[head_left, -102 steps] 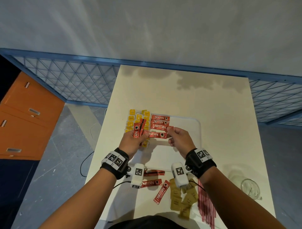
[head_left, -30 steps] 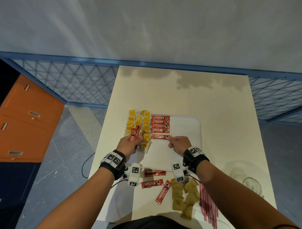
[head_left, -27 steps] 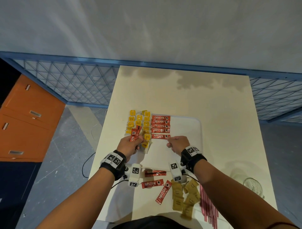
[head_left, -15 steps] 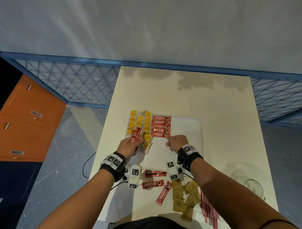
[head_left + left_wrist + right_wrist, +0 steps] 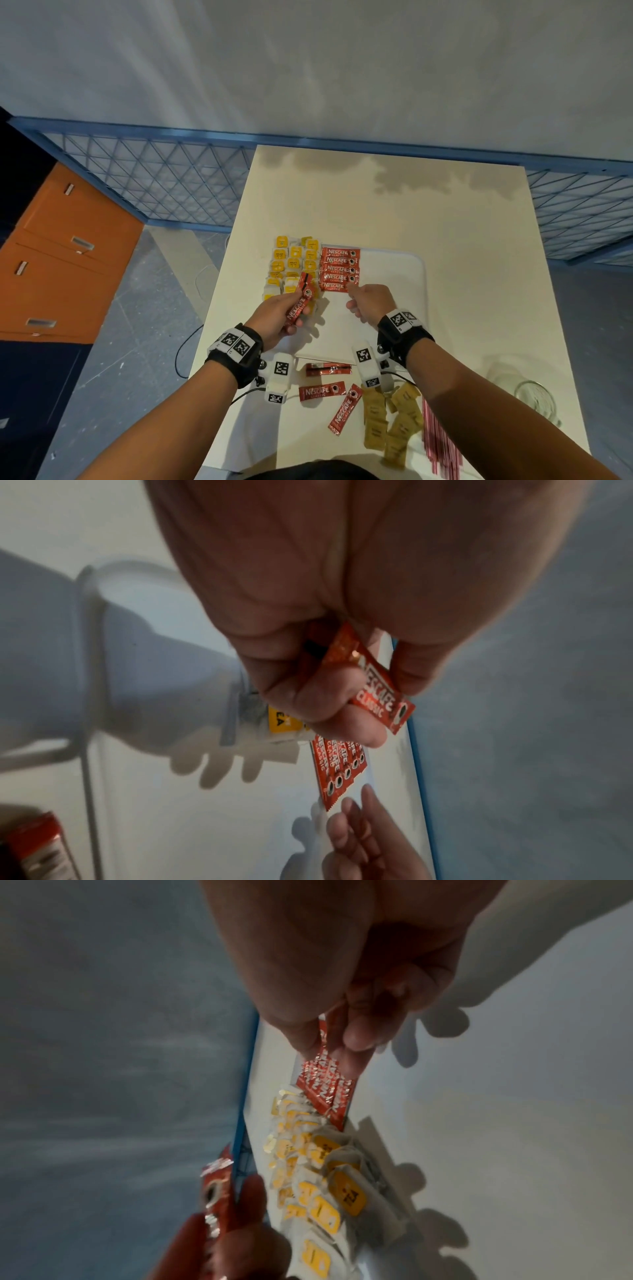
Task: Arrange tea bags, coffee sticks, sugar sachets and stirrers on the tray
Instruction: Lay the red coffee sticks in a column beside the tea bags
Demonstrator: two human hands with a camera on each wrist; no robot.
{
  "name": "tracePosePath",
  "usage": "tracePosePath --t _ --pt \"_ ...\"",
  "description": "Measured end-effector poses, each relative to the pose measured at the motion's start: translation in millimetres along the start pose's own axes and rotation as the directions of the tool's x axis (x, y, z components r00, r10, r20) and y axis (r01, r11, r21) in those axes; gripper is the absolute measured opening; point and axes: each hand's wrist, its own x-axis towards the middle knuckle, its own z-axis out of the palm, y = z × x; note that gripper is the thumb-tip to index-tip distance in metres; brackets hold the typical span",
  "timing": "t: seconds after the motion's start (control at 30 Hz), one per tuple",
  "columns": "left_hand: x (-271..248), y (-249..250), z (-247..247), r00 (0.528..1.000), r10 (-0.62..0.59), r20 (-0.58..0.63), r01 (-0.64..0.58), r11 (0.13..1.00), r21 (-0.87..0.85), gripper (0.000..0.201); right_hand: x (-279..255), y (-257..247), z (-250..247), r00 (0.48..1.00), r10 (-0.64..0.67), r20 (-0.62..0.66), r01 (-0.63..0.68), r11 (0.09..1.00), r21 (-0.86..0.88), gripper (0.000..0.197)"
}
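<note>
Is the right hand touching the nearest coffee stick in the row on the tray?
Touching. In the right wrist view the right hand pinches the end of the nearest coffee stick between thumb and finger.

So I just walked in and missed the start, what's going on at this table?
A person is laying out drink supplies on a white tray. Tea bags and a column of coffee sticks are already lined up. The right hand pinches the end of the nearest stick in that column; the left hand holds spare sticks. Sugar sachets and stirrers wait nearby.
</note>
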Motion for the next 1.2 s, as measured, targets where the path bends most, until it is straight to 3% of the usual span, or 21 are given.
tracePosePath --t 0.13,0.3,0.47,0.53,0.67,0.8,1.0,1.2 --pt "-2.8 -2.1 4.1 0.999 0.027 0.027 -0.029 0.999 0.047 0.026 -17.9 -10.8 3.8 0.979 -0.157 0.126 0.151 0.987 0.054 0.031" --pt "-6.8 -3.5 8.0 0.997 0.055 0.054 -0.063 0.988 0.138 0.029 -37.9 -20.9 4.6 0.920 -0.304 0.245 0.316 0.949 -0.009 0.016" --pt "-13.0 -1.5 13.8 0.993 0.082 0.080 -0.096 0.978 0.187 0.032 -50.1 -21.4 1.8 0.884 -0.380 0.271 0.411 0.909 -0.065 0.007" --pt "-14.6 -1.2 15.4 0.993 0.082 0.089 -0.098 0.977 0.187 0.029 -52.8 -20.2 -0.2 0.882 -0.386 0.271 0.416 0.907 -0.065 0.013" --pt "-14.1 -1.9 16.5 0.997 0.073 0.037 -0.078 0.987 0.138 0.022 -57.3 -18.4 -7.3 0.887 -0.388 0.251 0.408 0.913 -0.029 0.012" --pt "-9.0 -2.9 15.1 0.994 0.068 -0.085 -0.064 0.997 0.050 0.017 -50.9 -15.9 -21.3 0.931 -0.347 0.109 0.341 0.937 0.074 0.009" --pt "-6.5 -4.8 9.8 0.981 0.055 -0.187 -0.057 0.998 -0.006 0.016 -36.9 -5.0 -33.3 0.990 -0.133 -0.051 0.141 0.965 0.221 0.015" --pt "-3.8 -9.7 6.3 0.977 0.077 -0.197 -0.066 0.996 0.065 0.011 -19.4 15.1 -17.3 0.993 0.081 -0.089 -0.058 0.970 0.236 0.015"
